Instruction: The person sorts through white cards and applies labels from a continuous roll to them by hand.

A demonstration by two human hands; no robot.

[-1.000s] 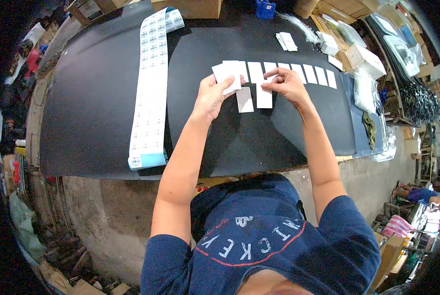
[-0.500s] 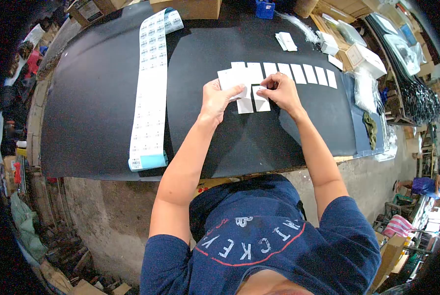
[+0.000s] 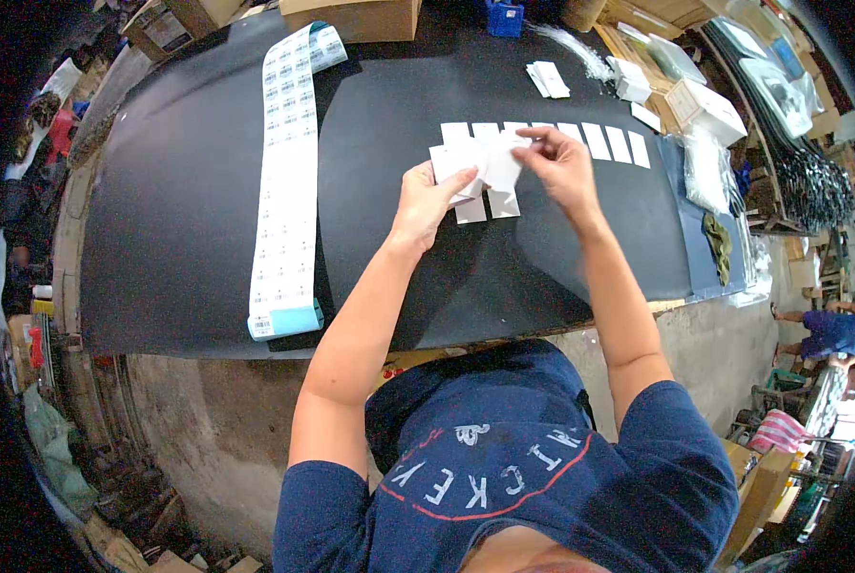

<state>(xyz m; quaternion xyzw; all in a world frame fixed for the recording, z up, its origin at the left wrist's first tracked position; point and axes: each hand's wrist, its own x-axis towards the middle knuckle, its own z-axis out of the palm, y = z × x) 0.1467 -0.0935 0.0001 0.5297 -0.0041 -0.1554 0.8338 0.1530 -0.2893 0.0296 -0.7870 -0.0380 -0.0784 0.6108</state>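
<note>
My left hand (image 3: 424, 204) is closed around a stack of white cards (image 3: 452, 164), its thumb lying across the top. With thumb and fingers together, my right hand (image 3: 563, 174) grips the upper right corner of a single white card (image 3: 502, 164), which overlaps the stack's right side. Under and beyond my hands, a row of white cards (image 3: 619, 146) lies spaced out on the black tabletop (image 3: 389, 306). Nearer to me are two more cards (image 3: 470, 211), partly covered by the held ones.
A long strip of printed barcode labels (image 3: 289, 181) runs down the table's left side, its near end rolled. Farther back are a small card pile (image 3: 548, 80), a blue basket (image 3: 505, 18) and a cardboard box (image 3: 351, 17). White boxes (image 3: 705, 113) and plastic bags (image 3: 705, 177) crowd the right edge.
My right hand has moved slightly up and right, drawing a card out from the stack. The stack in my left hand has fanned. A person at far right has shifted position.
</note>
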